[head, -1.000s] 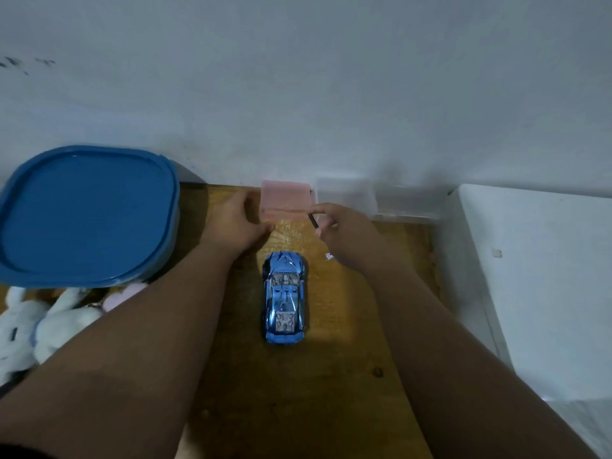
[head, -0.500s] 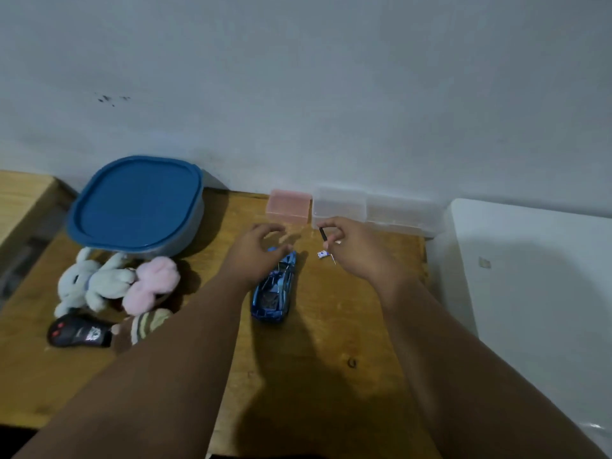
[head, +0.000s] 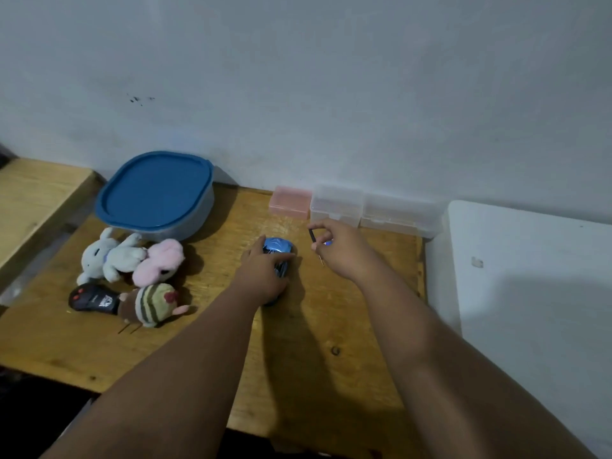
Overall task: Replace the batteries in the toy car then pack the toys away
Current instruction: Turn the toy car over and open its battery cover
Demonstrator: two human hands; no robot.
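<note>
The blue toy car (head: 277, 244) lies on the wooden table (head: 314, 326), mostly covered by my left hand (head: 261, 273), which closes around it. Only the car's front end shows past my fingers. To its right, my right hand (head: 341, 250) pinches a small screwdriver (head: 313, 238) with a black shaft, held just above the table. A pink box (head: 290, 202) and two clear plastic boxes (head: 337, 203) stand against the wall behind my hands.
A blue-lidded container (head: 155, 193) sits at the back left. In front of it lie a white plush (head: 106, 256), a pink plush (head: 160, 261), a striped plush (head: 150, 304) and a black remote control (head: 92, 298). A white surface (head: 530, 293) borders the table's right edge.
My left hand left the pink box and came down onto the car. My right hand drew back from the boxes with the screwdriver. The view pulled back, and the toys came into sight.
</note>
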